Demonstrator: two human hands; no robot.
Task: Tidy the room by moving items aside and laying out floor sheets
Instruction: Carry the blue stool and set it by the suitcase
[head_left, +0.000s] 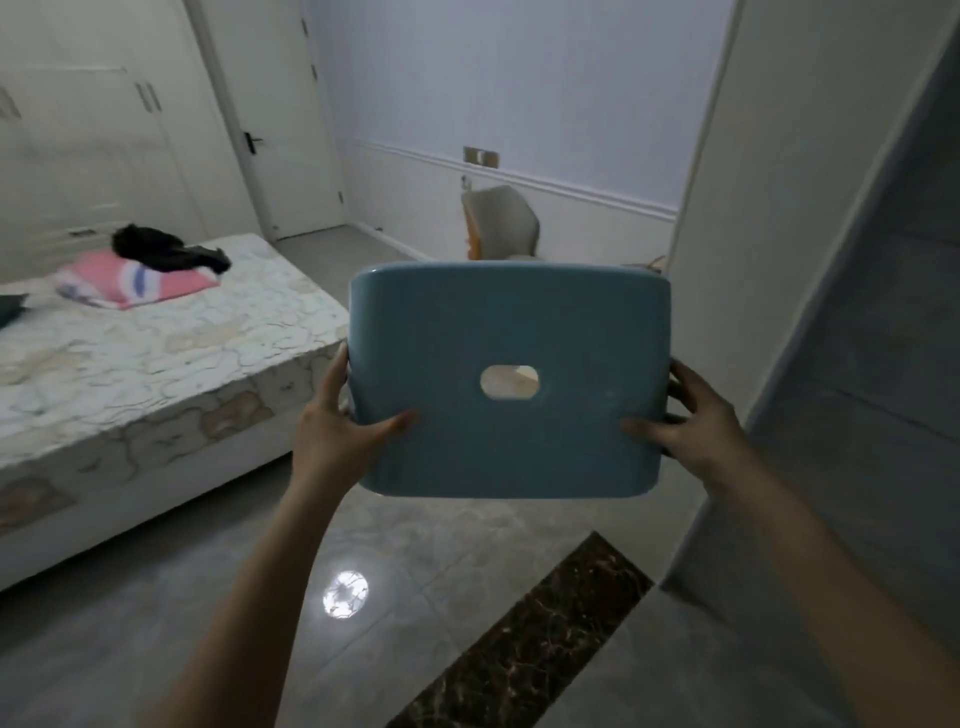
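Observation:
A blue plastic stool (509, 332) with an oval hole in its seat hangs in the air in front of me, seat facing me, above the grey tiled floor (156, 623). My left hand (337, 431) grips its left edge, thumb across the seat and fingers behind. On the right edge my right hand (691, 421) holds it the same way. The stool's legs are hidden behind the seat.
A bare mattress bed (156, 364) fills the left side, with a pink cloth (130, 283) and a dark garment (166, 249) on it. A light chair (504, 218) stands by the far wall. A closed door (280, 130) is at the back; a door frame (753, 208) rises on the right.

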